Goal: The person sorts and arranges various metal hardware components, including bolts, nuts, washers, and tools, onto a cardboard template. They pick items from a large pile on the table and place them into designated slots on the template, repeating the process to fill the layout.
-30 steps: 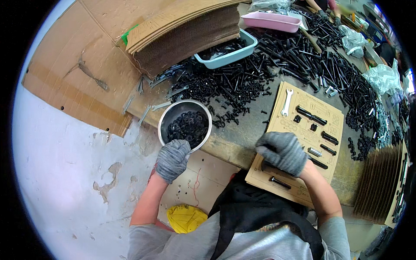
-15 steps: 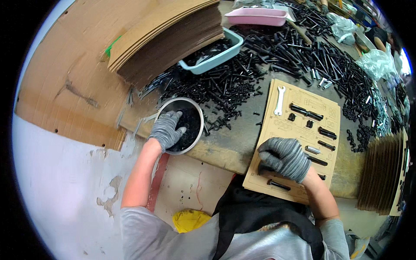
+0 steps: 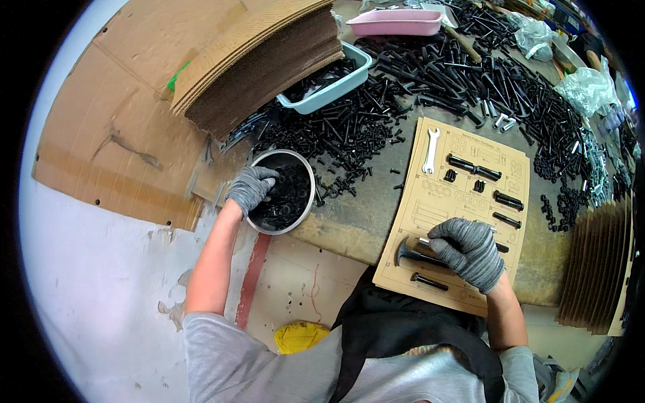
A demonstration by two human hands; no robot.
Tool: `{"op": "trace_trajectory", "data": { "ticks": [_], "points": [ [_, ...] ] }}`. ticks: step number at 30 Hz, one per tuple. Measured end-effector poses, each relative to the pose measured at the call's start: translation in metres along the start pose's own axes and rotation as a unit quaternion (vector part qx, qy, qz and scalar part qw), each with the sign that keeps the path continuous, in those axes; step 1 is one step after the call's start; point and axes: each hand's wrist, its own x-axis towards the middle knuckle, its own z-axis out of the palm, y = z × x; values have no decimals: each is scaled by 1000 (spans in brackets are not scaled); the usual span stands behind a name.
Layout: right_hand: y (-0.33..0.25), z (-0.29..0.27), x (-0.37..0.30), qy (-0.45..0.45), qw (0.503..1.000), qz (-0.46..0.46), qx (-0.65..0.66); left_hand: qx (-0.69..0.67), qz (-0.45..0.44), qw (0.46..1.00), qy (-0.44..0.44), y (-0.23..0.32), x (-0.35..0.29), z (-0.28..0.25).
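Note:
My left hand, in a grey knit glove, is at the left rim of a round metal bowl. Its fingers are pinched together over small black ring-like parts inside; whatever they hold is hidden. On the right, my gloved right hand is closed above a printed brown card. A silver metal sleeve sticks out at its fingertips. Just below lies a black hook-shaped part, partly covered by the hand. A silver open-ended wrench and several black bolts rest on the card.
Heaps of black bolts spread over the worktable. A blue tray, a pink tray and a stack of cardboard sheets stand behind. More cards are stacked at right, near clear plastic bags.
My left hand has drawn back toward the bowl's rim, its spread fingers now pinched. My right hand has shifted right, uncovering the hook-shaped part and the silver sleeve at its fingertips.

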Motion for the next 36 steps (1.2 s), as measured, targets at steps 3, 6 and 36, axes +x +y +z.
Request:
{"op": "trace_trajectory", "data": {
  "ticks": [3,6,36],
  "points": [
    [-4,-2,-5,10,1000,23,15,0,-21,1000,-5,-4,-1,0],
    [-2,-6,-10,21,1000,5,-2,27,-8,999,29,6,-6,-2],
    [126,-53,-24,100,940,21,-326,92,392,886,-228,226,-11,264]
  ]
}}
